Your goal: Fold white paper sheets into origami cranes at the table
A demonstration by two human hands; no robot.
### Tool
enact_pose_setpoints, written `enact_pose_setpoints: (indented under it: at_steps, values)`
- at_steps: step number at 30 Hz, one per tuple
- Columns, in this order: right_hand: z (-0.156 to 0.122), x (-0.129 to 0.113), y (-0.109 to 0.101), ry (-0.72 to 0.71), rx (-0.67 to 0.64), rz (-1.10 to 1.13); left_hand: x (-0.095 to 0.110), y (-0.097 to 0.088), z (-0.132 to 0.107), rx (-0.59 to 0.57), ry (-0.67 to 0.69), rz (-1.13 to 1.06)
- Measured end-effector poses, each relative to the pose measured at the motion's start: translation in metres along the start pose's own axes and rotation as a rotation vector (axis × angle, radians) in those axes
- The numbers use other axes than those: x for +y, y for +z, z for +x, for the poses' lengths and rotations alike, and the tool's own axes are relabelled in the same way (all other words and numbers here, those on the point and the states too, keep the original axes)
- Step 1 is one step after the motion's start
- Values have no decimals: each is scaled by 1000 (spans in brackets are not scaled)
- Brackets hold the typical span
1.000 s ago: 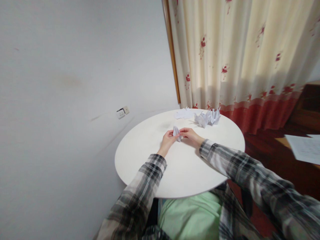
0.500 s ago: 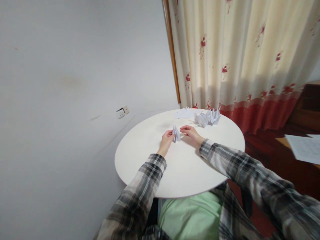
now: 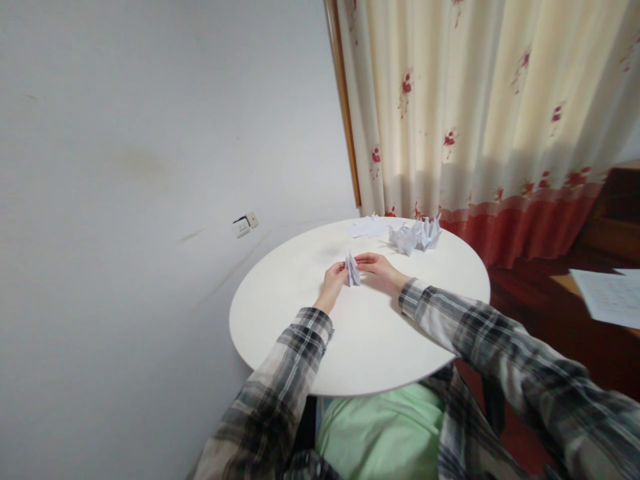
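Observation:
A small piece of folded white paper (image 3: 353, 272), pointed at the top with several layers, stands upright just above the middle of the round white table (image 3: 285, 320). My left hand (image 3: 332, 283) pinches it from the left side between thumb and fingers. From the right, my right hand (image 3: 379, 266) has its fingertips closed on the paper's upper right edge. The thumb of that hand is partly hidden, and the fine folds are too small to make out.
Several folded paper figures (image 3: 404, 239) that look like cranes cluster at the table's far right. Flat white paper (image 3: 366, 228) lies left of them at the back edge. A wall with a socket (image 3: 241, 227) rises on the left; a curtain (image 3: 480, 133) hangs behind.
My right hand has moved slightly left, from just beside the folded paper to touching its right edge. My left hand keeps its pinch in nearly the same place.

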State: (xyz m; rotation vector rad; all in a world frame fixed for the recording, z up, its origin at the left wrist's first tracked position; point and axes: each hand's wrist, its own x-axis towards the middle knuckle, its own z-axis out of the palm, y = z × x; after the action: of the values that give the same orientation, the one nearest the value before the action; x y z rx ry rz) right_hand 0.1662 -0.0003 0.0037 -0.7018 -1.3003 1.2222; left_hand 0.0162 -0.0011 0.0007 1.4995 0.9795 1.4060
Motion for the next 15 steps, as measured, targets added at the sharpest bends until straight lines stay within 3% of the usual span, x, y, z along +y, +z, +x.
enact_pose_setpoints:
  at_steps: [9, 15]
  values:
    - [3, 1, 0, -18, 49, -70, 2, 0, -1, -41, -16, -30]
    - [7, 8, -2, -61, 31, -244, -5, 0, 3, -85, -10, -59]
